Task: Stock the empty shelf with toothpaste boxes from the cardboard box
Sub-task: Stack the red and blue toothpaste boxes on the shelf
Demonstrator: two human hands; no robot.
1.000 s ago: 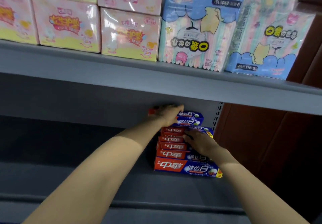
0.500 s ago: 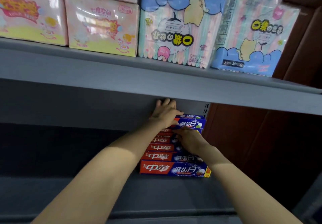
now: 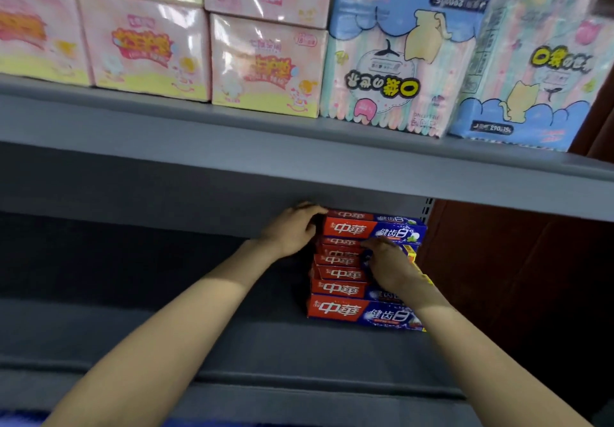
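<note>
Several red-and-blue toothpaste boxes [image 3: 363,312] lie stacked at the right end of the grey lower shelf [image 3: 232,343]. My left hand [image 3: 292,229] presses against the left end of the top toothpaste box [image 3: 375,230], fingers curled on its edge. My right hand [image 3: 388,262] rests flat on the front of the middle boxes, below the top one. The cardboard box is out of sight.
The upper shelf [image 3: 265,157] overhangs the stack closely. It carries pink tissue packs [image 3: 146,47] and blue-striped packs [image 3: 398,61]. A brown side wall [image 3: 515,277] stands right of the stack. The lower shelf stretches bare to the left.
My left hand slid from on top of the upper box to its left end, so the box's red front now shows. The right hand stays on the stack front.
</note>
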